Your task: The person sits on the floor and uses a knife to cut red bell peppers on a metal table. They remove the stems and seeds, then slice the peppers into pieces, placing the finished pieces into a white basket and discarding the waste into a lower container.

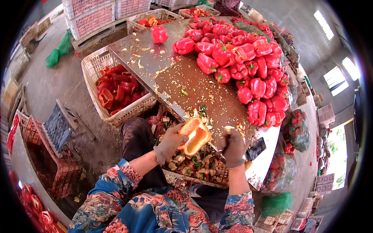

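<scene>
My left hand (170, 142), in a grey-brown glove, grips an opened bell pepper (194, 135), its hollow, pale orange inside turned up. The pepper is above the near edge of the metal table (172, 55). My right hand (234, 148), also gloved, is curled just right of it and slightly blurred. A small pale object (229, 128) sticks out at the top of that fist; what it is cannot be told. Below both hands, a crate of pepper cores and trimmings (189, 166) sits between my knees. Seeds are scattered over a brown board (201, 84) on the table.
Whole red bell peppers (224, 55) are heaped on the table's far right. A plastic crate (90, 70) of cut red peppers stands at the left. A dark flat object (256, 148) lies by my right hand. Stacked crates (93, 20) and a folding stool (59, 128) stand farther left.
</scene>
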`<state>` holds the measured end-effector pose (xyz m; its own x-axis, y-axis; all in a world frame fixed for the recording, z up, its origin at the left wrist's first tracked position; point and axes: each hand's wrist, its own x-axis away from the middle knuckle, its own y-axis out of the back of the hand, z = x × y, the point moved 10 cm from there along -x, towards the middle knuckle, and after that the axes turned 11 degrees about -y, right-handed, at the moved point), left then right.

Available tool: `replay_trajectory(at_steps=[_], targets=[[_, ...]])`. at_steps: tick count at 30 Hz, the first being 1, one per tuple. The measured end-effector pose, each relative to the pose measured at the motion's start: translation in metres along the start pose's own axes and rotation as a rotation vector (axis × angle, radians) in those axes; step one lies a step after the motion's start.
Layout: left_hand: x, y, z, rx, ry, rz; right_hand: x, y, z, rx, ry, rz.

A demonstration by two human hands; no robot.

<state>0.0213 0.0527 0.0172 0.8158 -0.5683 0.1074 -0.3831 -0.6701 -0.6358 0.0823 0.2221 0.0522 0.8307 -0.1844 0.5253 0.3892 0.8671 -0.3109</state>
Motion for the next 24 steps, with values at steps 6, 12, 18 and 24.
replay_trajectory(at_steps=[6, 12, 18, 24], targets=[[0.003, 0.047, 0.030, -0.110, 0.032, -0.111, 0.024, -0.015, -0.030, 0.520, -0.067, -0.009], [-0.039, 0.117, -0.017, -0.576, 0.275, -0.083, 0.029, 0.009, -0.124, 0.545, -0.356, 0.058], [-0.180, 0.086, -0.276, 0.006, -0.304, -0.425, 0.015, -0.013, -0.128, 0.539, -0.373, 0.126], [-0.165, 0.089, -0.146, -0.478, -0.337, -0.197, 0.008, -0.034, -0.087, 1.190, -0.062, 0.135]])
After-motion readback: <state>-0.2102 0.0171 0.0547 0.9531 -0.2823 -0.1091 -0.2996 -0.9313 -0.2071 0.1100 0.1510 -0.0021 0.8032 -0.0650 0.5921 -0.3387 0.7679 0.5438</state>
